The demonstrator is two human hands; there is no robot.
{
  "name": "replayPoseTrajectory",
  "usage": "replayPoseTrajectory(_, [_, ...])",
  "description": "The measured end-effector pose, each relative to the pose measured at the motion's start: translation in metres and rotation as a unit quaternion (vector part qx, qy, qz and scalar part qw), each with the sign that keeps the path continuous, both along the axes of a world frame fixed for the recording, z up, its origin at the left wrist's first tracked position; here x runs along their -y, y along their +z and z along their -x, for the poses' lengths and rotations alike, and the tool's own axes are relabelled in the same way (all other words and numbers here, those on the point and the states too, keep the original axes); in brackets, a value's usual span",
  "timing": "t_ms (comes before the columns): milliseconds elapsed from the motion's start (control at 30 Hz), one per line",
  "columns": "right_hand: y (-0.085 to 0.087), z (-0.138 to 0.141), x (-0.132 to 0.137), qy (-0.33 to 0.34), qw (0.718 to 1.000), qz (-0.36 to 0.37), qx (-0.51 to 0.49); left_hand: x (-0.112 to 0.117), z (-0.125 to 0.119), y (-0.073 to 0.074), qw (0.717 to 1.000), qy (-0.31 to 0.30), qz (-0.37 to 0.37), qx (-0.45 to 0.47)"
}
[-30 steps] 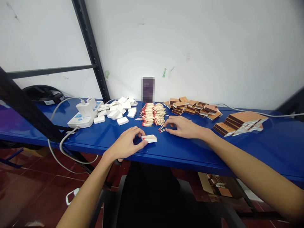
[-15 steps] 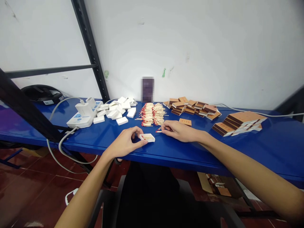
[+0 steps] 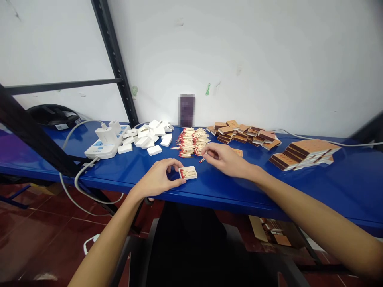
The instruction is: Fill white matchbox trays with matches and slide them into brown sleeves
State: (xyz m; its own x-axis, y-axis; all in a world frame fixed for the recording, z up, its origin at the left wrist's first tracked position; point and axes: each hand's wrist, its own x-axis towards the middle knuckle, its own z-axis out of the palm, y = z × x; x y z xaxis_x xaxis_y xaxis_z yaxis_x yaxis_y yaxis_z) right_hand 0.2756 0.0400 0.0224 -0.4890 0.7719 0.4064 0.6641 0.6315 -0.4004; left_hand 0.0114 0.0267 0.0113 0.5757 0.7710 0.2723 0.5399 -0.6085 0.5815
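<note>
A small white matchbox tray [image 3: 195, 175] with red-headed matches lying in it rests on the blue table. My left hand [image 3: 163, 174] grips it at its left end, between thumb and fingers. At the near right edge of the match pile [image 3: 191, 140], my right hand [image 3: 220, 157] has its thumb and forefinger pinched together. Whether a match is between those fingertips I cannot make out. A loose match [image 3: 202, 160] shows just below them. Partly hidden behind my right hand lies a brown matchbox [image 3: 238, 152].
White trays [image 3: 149, 135] are heaped left of the matches, beside a power strip [image 3: 103, 148] with cables. Brown matchboxes [image 3: 242, 133] lie piled at the back right, and a neat stack [image 3: 308, 152] stands farther right. A black metal post [image 3: 115, 59] rises at left.
My right hand has moved up and slightly away from the tray, to the match pile's edge. The tray, still in my left hand, has tipped so more matches show.
</note>
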Motion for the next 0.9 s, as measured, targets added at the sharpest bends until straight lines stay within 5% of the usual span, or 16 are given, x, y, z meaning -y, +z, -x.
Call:
replayPoseTrajectory(233, [-0.010,-0.033,-0.019,-0.036,0.990,-0.013,0.137,0.000,0.001,0.000,1.000,-0.020,-0.010,-0.009])
replayPoseTrajectory(433, [-0.012,-0.021,-0.020,0.019,0.988,0.003,0.156,0.000,0.001,0.001,0.999,-0.015,-0.018,-0.028])
replayPoseTrajectory(900, [-0.007,-0.003,-0.003,0.019,0.984,0.028,0.174,-0.001,0.000,-0.002,0.999,-0.021,-0.015,-0.019])
